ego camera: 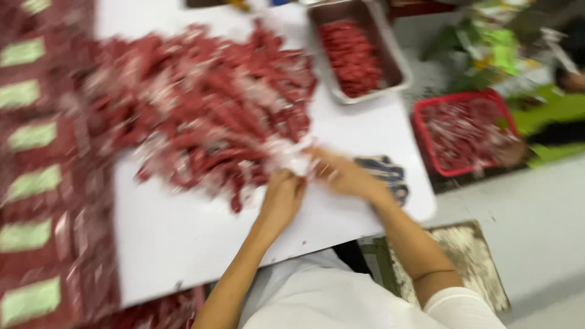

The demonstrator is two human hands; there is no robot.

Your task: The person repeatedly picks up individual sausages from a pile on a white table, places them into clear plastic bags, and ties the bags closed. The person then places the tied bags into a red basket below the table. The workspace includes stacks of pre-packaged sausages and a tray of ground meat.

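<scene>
A big heap of small red sachets in clear wrap [201, 103] lies on a white table [183, 237]. My left hand [281, 198] and my right hand [341, 173] meet at the near right edge of the heap. Both seem to pinch a clear-wrapped red sachet [291, 157] between them. The frame is blurred by motion, so the exact grip is hard to make out.
A metal tray [390, 64] with red sachets stands at the table's far right. A red basket [426, 131] of sachets sits on the floor to the right. Rows of dark red packs with green labels [33, 183] cover the left side. A dark patterned item [387, 173] lies beside my right hand.
</scene>
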